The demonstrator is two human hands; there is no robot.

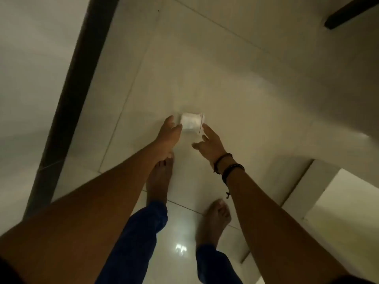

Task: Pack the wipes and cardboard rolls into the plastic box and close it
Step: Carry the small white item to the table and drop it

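A small clear plastic box [191, 123] with white contents lies on the pale tiled floor in front of my bare feet. The picture is blurred, so I cannot tell whether its lid is on. My left hand [170, 131] reaches down at the box's left side, fingers apart, fingertips at or touching its edge. My right hand [209, 144], with dark bracelets on the wrist, reaches at the right side with fingers spread, the index fingertip just beside the box's right edge. Neither hand grips it. No cardboard rolls are in view.
A dark baseboard strip [67, 99] runs along the white wall on the left. A white block or step [338, 201] stands at the right, and a dark bar [348, 13] crosses the top right corner. My feet [160, 181] in blue trousers stand on the glossy tiles.
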